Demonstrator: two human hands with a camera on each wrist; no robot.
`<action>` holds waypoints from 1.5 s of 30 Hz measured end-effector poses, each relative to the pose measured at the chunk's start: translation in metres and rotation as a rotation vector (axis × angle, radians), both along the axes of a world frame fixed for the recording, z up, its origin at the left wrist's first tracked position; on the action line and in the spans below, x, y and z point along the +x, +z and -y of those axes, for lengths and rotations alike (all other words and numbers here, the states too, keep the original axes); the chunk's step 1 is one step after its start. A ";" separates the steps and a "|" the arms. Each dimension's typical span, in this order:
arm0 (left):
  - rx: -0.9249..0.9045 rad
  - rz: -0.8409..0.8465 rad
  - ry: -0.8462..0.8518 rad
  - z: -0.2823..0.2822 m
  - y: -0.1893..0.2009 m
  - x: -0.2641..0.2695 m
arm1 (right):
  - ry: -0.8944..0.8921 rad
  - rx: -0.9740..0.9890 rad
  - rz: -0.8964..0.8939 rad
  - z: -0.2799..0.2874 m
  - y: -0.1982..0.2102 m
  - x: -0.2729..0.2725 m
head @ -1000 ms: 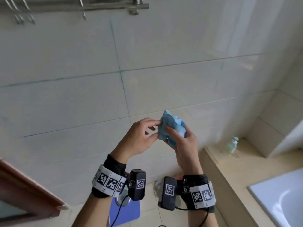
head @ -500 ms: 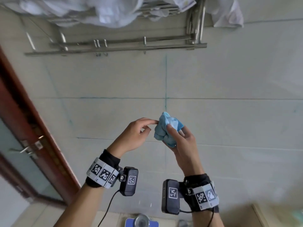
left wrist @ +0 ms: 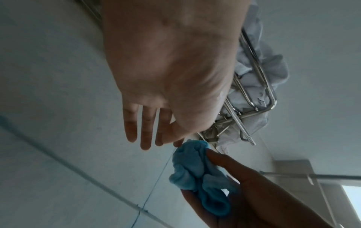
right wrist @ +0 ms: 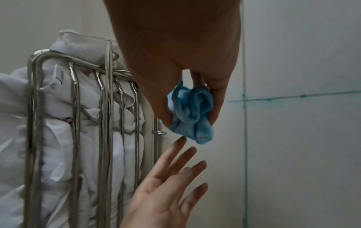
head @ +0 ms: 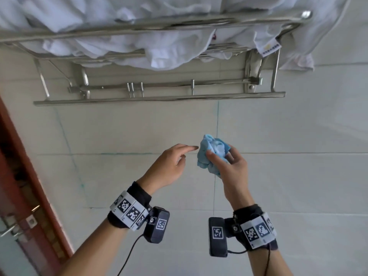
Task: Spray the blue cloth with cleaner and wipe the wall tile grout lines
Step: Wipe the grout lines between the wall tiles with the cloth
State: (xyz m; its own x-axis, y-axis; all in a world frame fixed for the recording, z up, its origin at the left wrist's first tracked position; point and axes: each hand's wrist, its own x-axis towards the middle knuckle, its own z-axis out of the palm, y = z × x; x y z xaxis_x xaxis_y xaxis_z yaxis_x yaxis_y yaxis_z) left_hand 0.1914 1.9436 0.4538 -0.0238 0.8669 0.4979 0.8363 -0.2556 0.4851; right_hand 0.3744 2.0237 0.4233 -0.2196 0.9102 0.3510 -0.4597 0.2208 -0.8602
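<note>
A bunched blue cloth [head: 212,154] is held up in front of the tiled wall by my right hand [head: 229,166], thumb on one side and fingers on the other. The right wrist view shows the cloth [right wrist: 192,114] pinched between thumb and fingers. My left hand [head: 175,162] is just left of it, fingers straight and spread, its fingertips a little off the cloth [left wrist: 197,174] and holding nothing. Grout lines [head: 217,124] with blue-green staining run vertically and horizontally behind the hands. No cleaner bottle is in view.
A steel towel rack [head: 159,96] loaded with white towels [head: 139,36] hangs on the wall just above the hands. A red-brown door frame [head: 29,176] with a metal handle stands at the left.
My left hand has let go of the cloth and opened, drawing slightly left. The view has tilted upward along the wall, bringing the towel rack in.
</note>
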 end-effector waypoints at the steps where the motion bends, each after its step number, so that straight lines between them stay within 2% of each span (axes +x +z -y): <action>1: 0.027 -0.037 -0.005 -0.010 0.005 -0.002 | -0.055 0.014 -0.019 -0.007 0.004 -0.001; 5: 0.215 -0.211 0.061 -0.049 0.027 -0.004 | -0.315 0.062 -0.087 -0.027 0.024 0.006; 8: 0.308 -0.251 0.098 -0.071 0.039 0.003 | -0.461 0.125 -0.069 -0.037 0.035 0.021; 16: 0.393 -0.244 -0.101 -0.117 0.040 0.081 | -0.687 0.173 -0.134 -0.066 0.045 0.090; 22: 0.405 -0.257 -0.143 -0.159 0.043 0.155 | -0.752 0.224 -0.138 -0.111 0.060 0.166; 28: 0.432 -0.247 -0.050 -0.214 0.051 0.238 | -0.749 0.275 -0.080 -0.165 0.068 0.252; 34: 0.487 -0.253 -0.002 -0.260 0.075 0.319 | -0.810 0.247 -0.048 -0.219 0.072 0.340; 40: 0.473 -0.298 -0.035 -0.298 0.099 0.373 | -0.875 0.251 0.002 -0.257 0.074 0.391; 45: 0.464 -0.337 -0.057 -0.316 0.117 0.396 | -0.992 0.318 0.150 -0.274 0.097 0.421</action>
